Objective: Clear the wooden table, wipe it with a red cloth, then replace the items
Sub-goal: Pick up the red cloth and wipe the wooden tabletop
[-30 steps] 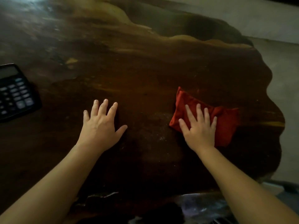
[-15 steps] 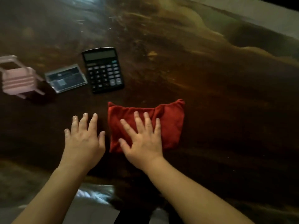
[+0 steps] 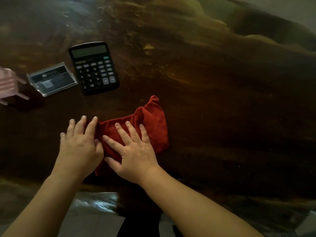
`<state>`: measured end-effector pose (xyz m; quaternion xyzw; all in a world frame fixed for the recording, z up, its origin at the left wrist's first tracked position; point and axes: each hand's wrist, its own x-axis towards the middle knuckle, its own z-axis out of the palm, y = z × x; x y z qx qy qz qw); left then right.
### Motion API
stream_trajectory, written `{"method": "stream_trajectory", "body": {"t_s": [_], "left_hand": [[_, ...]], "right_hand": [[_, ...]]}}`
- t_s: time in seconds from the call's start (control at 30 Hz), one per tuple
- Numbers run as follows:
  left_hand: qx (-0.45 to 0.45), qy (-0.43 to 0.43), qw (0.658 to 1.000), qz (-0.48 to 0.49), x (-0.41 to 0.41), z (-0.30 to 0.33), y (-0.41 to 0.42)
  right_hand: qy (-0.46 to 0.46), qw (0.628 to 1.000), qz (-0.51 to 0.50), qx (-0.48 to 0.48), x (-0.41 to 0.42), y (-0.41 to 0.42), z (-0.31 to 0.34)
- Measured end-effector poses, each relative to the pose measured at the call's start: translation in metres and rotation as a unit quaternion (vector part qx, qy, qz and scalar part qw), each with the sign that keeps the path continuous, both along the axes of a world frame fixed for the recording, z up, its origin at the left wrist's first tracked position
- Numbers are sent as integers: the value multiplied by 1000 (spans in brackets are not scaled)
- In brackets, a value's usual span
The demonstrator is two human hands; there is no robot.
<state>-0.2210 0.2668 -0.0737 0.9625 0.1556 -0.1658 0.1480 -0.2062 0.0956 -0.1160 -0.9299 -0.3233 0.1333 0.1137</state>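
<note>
A red cloth (image 3: 153, 122) lies bunched on the dark wooden table (image 3: 222, 103) near its front edge. My right hand (image 3: 133, 151) presses flat on the cloth with fingers spread. My left hand (image 3: 80, 144) lies flat beside it, its fingertips and thumb overlapping the cloth's left edge. A black calculator (image 3: 94, 67) sits beyond the hands. Left of it stands a clear card holder (image 3: 51, 79), and a small pink chair-shaped item (image 3: 8, 84) is cut off at the left edge.
The table has a wavy natural edge at the back right (image 3: 273, 40), with pale floor beyond. Its front edge runs just under my forearms, with floor below (image 3: 95, 207).
The cloth has slid left across the table under my right hand and bunched up. My left hand has come to touch its left edge. The view has swung left, bringing the calculator and holder in.
</note>
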Motion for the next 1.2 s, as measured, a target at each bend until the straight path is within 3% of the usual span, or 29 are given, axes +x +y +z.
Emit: {"method": "stream_trajectory", "body": {"t_s": [0.4,0.8,1.0,1.2], "left_hand": [[-11,-12,989,-146,40,-1,-147],[-39,-22,952,-303,51,-6,-324],[-39,-23,943,-331,43,-11,-351],[-20,-29,955,-295,33,-10,-303]], "right_hand": [[-25,982,-185,-11,-1,-210,-7],[-4,896,-435,-82,-71,-491,-4],[-2,887,-454,-85,-89,-504,-10],[5,893,-441,-91,-94,-472,-5]]}}
